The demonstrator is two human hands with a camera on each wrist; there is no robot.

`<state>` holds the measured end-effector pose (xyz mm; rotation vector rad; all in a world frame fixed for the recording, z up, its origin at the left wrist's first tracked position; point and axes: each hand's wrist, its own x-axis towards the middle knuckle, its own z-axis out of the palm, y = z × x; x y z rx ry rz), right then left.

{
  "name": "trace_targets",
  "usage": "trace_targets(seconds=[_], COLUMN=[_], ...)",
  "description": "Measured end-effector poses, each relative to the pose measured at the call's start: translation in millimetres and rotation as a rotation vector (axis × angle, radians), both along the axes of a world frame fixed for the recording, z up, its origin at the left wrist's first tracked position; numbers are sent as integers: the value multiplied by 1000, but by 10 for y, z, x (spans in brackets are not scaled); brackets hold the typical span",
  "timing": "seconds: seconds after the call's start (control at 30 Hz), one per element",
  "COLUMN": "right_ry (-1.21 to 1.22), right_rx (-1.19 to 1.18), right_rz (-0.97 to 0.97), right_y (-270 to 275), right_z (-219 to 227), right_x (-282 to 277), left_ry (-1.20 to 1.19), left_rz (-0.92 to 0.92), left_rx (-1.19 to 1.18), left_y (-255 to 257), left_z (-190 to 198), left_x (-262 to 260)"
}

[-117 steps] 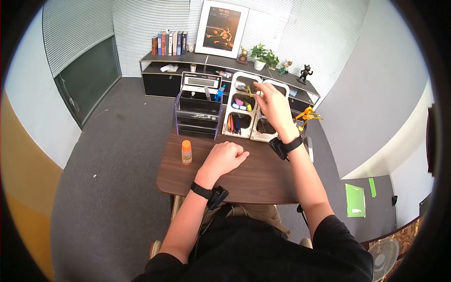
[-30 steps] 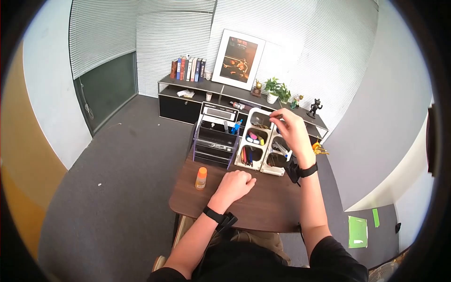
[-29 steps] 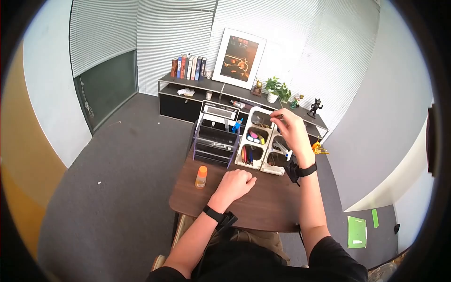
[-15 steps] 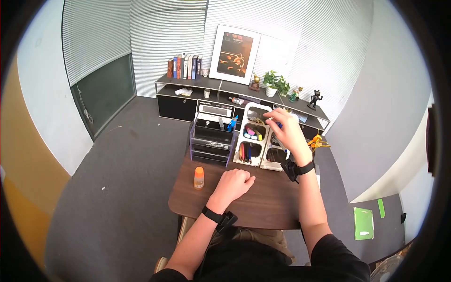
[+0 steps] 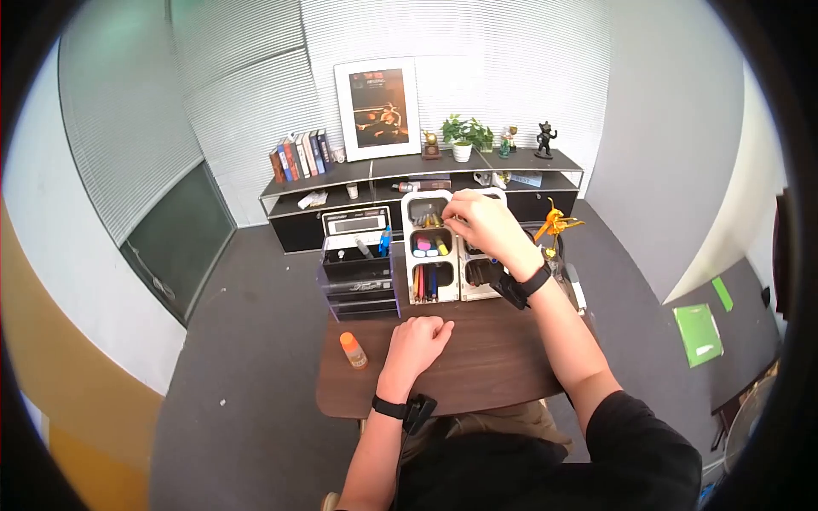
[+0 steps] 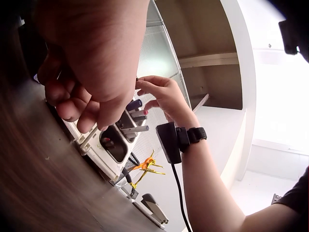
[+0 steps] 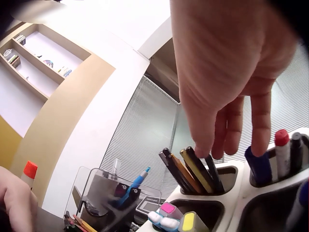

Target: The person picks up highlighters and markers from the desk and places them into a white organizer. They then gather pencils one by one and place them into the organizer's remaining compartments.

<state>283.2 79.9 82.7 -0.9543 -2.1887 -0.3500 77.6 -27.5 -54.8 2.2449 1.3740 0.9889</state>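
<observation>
In the head view, my right hand (image 5: 490, 228) reaches over the back left compartment of the white organizer (image 5: 460, 294). The right wrist view shows its thumb and fingertips at the upper end of a dark pen (image 7: 214, 175), which they pinch. That pen stands in the compartment beside several black and gold pens (image 7: 199, 169). A blue-capped marker (image 7: 259, 166) is just behind the fingers in that view. My left hand (image 5: 416, 345) rests on the table with fingers loosely curled and holds nothing, in front of the organizer.
An orange-capped bottle (image 5: 354, 350) stands left of my left hand. A desk rack (image 5: 360, 285) with a blue pen (image 5: 385, 241) is left of the organizer. Behind it is a low shelf (image 5: 383, 192); an orange figure (image 5: 555, 223) and a stapler (image 5: 573, 285) are at the right.
The head view has turned and shifted. My right fingertips have come closer to the back left compartment, where the pens now stand at its right part. My left hand still rests on the table.
</observation>
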Motion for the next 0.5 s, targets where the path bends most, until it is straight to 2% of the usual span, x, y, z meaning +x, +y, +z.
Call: trace_targets(seconds=[0.33,0.5], right_ry=[-38,28], right_rx=[-100,21], right_rz=[6,3], right_y=[8,82], right_z=[-49,-107], right_x=[-1,1], left_ry=[-20,-27], left_rz=[9,-3], left_rx=[-67,-70], left_y=[1,1], left_z=[-21,-17], left_x=[14,20])
